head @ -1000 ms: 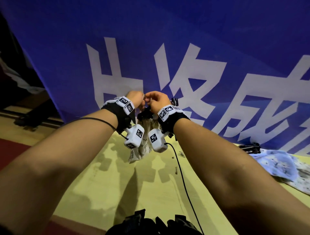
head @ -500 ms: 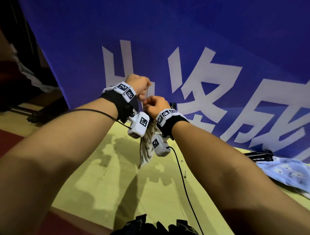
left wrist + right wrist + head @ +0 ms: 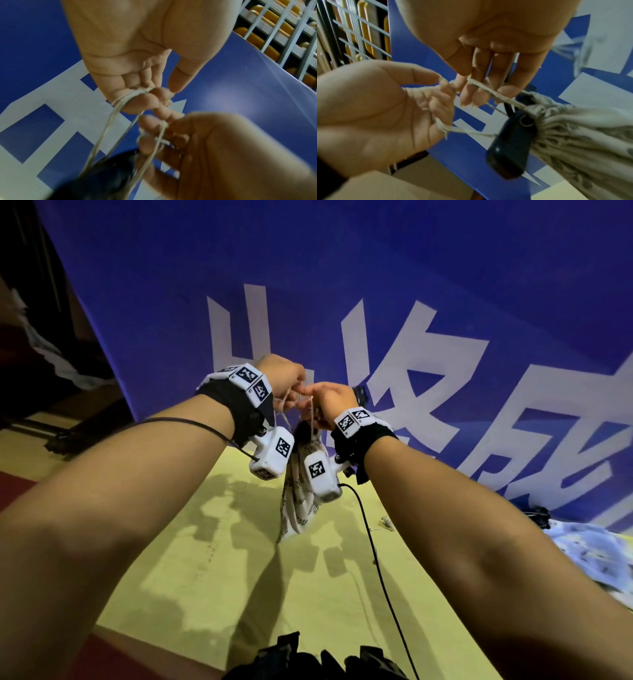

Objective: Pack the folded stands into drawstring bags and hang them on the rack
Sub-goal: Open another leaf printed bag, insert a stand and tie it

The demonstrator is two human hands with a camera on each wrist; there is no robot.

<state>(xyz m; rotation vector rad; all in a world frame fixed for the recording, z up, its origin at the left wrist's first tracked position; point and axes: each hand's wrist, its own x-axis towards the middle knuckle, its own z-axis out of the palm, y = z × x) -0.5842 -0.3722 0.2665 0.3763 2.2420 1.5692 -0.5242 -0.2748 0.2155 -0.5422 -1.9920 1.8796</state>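
Observation:
A cream leaf-patterned drawstring bag [image 3: 301, 501] hangs in the air in front of a blue banner. The black end of a folded stand [image 3: 510, 148] sticks out of its gathered mouth. My left hand [image 3: 294, 381] has its curled fingers hooked round loops of the drawstring cord [image 3: 109, 121]. Right beside it, my right hand [image 3: 318, 397] holds the other cord [image 3: 494, 93] across its bent fingers. In the right wrist view the bag [image 3: 582, 135] hangs at the right, below both hands. Most of the stand is hidden inside the bag.
The blue banner with white characters [image 3: 411, 302] stands close behind the hands. Below is a yellow tabletop [image 3: 205, 559] crossed by a black cable [image 3: 376, 559]. A blue-white patterned bag [image 3: 589, 549] lies at the right, dark stands [image 3: 308, 659] at the near edge. A wire rack [image 3: 283, 33] shows beyond the banner.
Half a second ago my left hand was raised above the right, pulling the cord up. Now both hands are level and close together again, with the cords showing between them.

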